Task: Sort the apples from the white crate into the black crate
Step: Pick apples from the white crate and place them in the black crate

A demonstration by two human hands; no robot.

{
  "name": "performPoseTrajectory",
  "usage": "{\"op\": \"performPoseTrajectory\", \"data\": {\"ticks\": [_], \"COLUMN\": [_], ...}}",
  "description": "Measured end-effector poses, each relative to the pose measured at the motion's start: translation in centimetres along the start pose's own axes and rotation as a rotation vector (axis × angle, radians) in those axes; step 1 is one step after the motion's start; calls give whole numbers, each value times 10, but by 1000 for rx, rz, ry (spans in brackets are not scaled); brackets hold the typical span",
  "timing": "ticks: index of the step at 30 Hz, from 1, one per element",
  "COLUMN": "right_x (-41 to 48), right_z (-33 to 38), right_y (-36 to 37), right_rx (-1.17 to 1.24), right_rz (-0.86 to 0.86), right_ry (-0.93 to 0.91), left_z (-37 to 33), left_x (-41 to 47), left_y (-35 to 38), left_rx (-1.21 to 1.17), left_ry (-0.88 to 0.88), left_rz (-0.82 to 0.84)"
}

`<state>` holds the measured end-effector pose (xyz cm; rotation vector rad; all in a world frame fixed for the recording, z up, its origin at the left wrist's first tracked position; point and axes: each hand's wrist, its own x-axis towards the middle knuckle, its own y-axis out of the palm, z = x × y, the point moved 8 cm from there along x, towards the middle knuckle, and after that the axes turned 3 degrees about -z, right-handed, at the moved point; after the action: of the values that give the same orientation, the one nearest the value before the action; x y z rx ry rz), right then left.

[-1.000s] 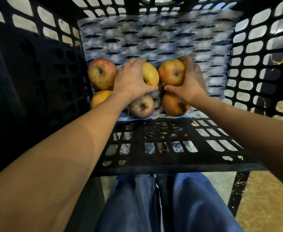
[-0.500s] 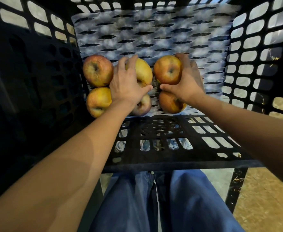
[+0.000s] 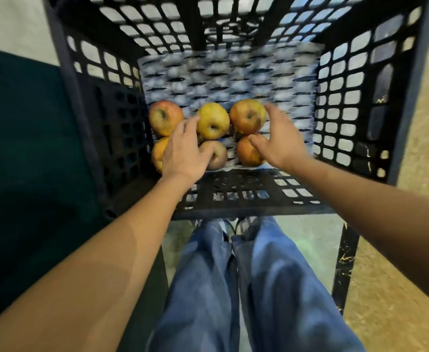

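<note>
Several apples lie in two rows on white foam netting in the black crate. In the far row are a red apple, a yellow apple and an orange-red apple. The near row holds an orange apple, a dark red apple and another orange-red apple. My left hand hovers over the near row with relaxed fingers and holds nothing. My right hand is spread open just right of the apples, holding nothing. The white crate is out of view.
The crate's near wall stands between my body and the apples. A dark green surface lies left of the crate. A black stand leg and brown floor are at the right. My legs in blue jeans are below.
Both hands have let go of the yellow and orange-red apples they held and pulled back toward me, now open. The view has pulled back from the crate.
</note>
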<state>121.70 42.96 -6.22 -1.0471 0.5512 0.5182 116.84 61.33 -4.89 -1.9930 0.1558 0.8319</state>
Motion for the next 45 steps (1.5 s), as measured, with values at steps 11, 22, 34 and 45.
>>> {"op": "performPoseTrajectory", "data": {"ticks": [11,22,34,45], "right_x": [-198,-398,-589,-770], "right_z": [104,111,56,8], "right_y": [-172,-293,-263,-110], "right_rx": [168,476,886,1276], "right_rz": [-26,-259,-731,-1064], "right_ry": [-58,50,543,1066], "left_z": [-108,-179,-286,-328], "left_x": [-190,-339,-443,-620], "left_y": [-199,-304,-258,-125], "left_rx": [-68,51,239,651], "left_ry": [56,200,768,1265], "left_rz": [1,87,405,736]}}
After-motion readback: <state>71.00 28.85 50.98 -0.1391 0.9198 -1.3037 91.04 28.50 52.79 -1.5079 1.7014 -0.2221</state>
